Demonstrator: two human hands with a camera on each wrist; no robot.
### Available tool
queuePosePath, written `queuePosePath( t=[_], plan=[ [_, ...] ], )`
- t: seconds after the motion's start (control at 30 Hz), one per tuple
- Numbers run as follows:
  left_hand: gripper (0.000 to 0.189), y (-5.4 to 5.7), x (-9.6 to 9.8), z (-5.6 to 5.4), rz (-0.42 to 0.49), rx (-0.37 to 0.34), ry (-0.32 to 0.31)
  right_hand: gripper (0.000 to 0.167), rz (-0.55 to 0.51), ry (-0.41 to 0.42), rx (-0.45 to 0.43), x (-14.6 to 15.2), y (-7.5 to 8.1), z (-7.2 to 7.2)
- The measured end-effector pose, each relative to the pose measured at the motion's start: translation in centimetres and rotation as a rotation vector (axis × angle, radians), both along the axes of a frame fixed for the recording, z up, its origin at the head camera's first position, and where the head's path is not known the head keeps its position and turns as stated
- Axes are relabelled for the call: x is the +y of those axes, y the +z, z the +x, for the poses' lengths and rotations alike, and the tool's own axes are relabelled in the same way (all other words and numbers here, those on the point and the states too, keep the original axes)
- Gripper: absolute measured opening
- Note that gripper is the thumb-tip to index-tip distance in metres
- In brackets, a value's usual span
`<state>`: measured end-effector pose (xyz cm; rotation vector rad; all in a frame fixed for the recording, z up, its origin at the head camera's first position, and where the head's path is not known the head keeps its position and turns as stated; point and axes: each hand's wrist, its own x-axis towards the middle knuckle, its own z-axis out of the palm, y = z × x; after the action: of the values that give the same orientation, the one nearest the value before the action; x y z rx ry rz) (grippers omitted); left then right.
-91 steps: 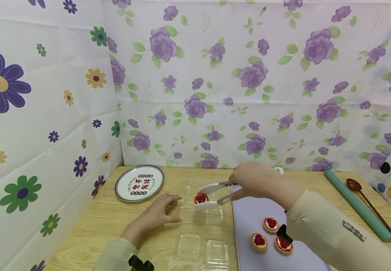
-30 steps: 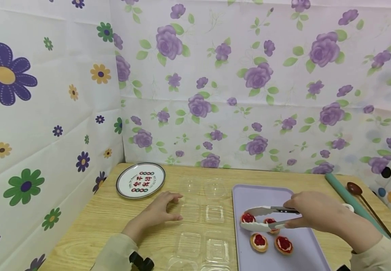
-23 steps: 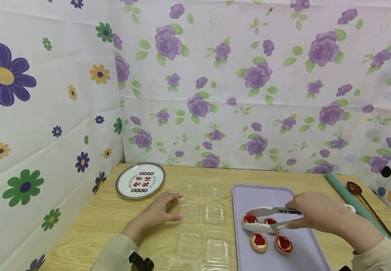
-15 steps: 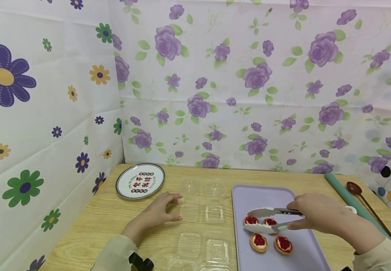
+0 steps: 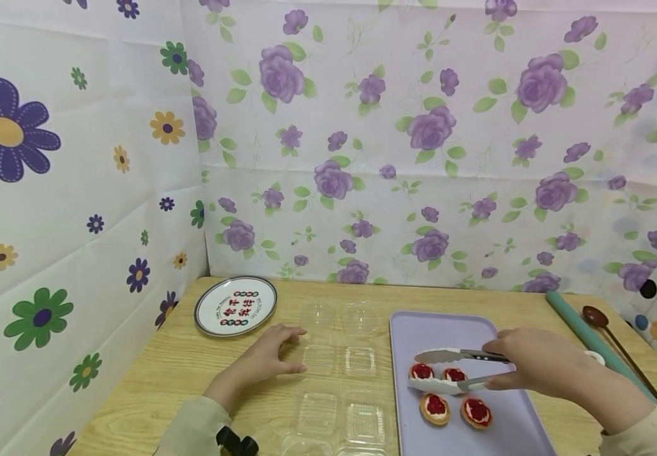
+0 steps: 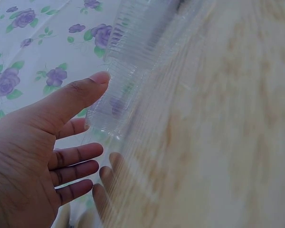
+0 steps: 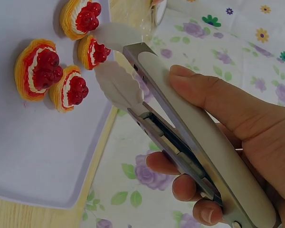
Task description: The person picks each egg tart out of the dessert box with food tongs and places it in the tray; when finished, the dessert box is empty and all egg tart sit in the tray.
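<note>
My right hand grips metal tongs over the lilac tray. The tongs' pale tips are spread on either side of a red-topped tart at the tray's left. Another tart lies close beside it, partly behind the lower arm of the tongs. Two more, a front-left tart and a front-right tart, sit nearer to me. With fingers apart and thumb out, my left hand is at the left edge of clear plastic containers; whether it touches them I cannot tell.
A white plate with red lettering lies at the back left. Along the right are a green rod and a dark brown spoon. Floral sheets bound the table at back and left.
Three seconds ago the tongs held a tart above the clear containers; that tart is now on the tray at right. Lately the tongs have spread slightly. The left hand has stayed put.
</note>
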<state>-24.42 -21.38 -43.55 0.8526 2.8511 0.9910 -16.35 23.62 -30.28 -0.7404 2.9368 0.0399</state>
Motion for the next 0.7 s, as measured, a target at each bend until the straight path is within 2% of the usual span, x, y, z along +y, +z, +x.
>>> queuePosePath(
  t=[0.33, 0.47, 0.7],
  plan=[
    [0.073, -0.1, -0.2, 0.1, -0.001, 0.006, 0.005, 0.058, -0.050, 0.016, 0.026, 1.0, -0.2, 0.4],
    [0.073, -0.1, -0.2, 0.1, 0.000, 0.004, 0.008, 0.062, -0.085, 0.030, 0.090, 1.6, -0.6, 0.8],
    [0.072, 0.0, -0.1, 0.0, -0.007, 0.006, 0.002, 0.063, -0.130, -0.022, 0.182, 2.7, -2.2, 1.7]
  ],
)
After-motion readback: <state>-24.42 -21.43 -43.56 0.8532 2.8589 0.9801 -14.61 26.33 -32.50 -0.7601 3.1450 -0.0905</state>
